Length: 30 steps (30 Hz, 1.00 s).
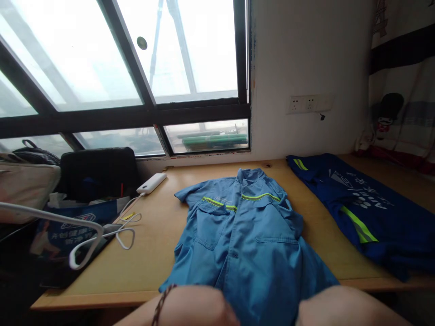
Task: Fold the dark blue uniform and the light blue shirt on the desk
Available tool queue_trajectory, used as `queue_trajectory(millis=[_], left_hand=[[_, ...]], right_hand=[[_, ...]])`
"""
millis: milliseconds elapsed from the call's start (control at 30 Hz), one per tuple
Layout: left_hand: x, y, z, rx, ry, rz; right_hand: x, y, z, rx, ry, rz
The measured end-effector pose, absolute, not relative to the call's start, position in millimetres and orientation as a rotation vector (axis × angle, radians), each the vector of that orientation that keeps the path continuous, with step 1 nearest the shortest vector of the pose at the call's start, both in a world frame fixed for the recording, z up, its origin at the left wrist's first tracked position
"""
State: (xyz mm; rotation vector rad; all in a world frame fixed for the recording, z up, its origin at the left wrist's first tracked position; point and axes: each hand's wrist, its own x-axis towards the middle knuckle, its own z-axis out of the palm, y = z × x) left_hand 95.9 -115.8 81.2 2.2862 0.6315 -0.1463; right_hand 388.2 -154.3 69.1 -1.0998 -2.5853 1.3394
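Note:
A light blue work shirt with yellow-green reflective strips lies flat on the wooden table, front side up and collar toward the window. My left hand, with a braided bracelet on the wrist, sits at the bottom edge against the shirt's lower hem. My right hand is at the hem's right side. Both hands are blurred and cut off by the frame, so their fingers do not show. A dark blue garment with reflective strips and white print lies spread to the right.
A white power bank with a looped white cable lies at the table's left. A black bag, a blue printed bag and a white hanger crowd the left edge. Window and wall with sockets stand behind.

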Motion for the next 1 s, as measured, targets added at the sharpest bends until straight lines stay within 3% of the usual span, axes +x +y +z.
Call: queue_trajectory(millis=[67, 200, 300, 400, 567, 1000], left_hand=[[110, -73, 82, 2.257, 0.735, -0.02], [137, 25, 50, 2.44, 1.482, 0.38], [144, 80, 12, 2.524, 1.631, 0.222], [137, 109, -16, 2.457, 1.792, 0.072], [117, 123, -24, 2.331, 2.011, 0.012], [115, 109, -4, 2.267, 2.347, 0.275]], right_hand=[[376, -122, 70, -1.093, -2.519, 1.253], [337, -42, 46, -1.543, -2.112, 0.641], [318, 9, 8, -1.994, -1.942, 0.405], [325, 40, -23, -2.169, -1.907, 0.277], [365, 62, -34, -2.124, -2.07, 0.187], [384, 41, -29, -1.761, -2.483, 0.072]])
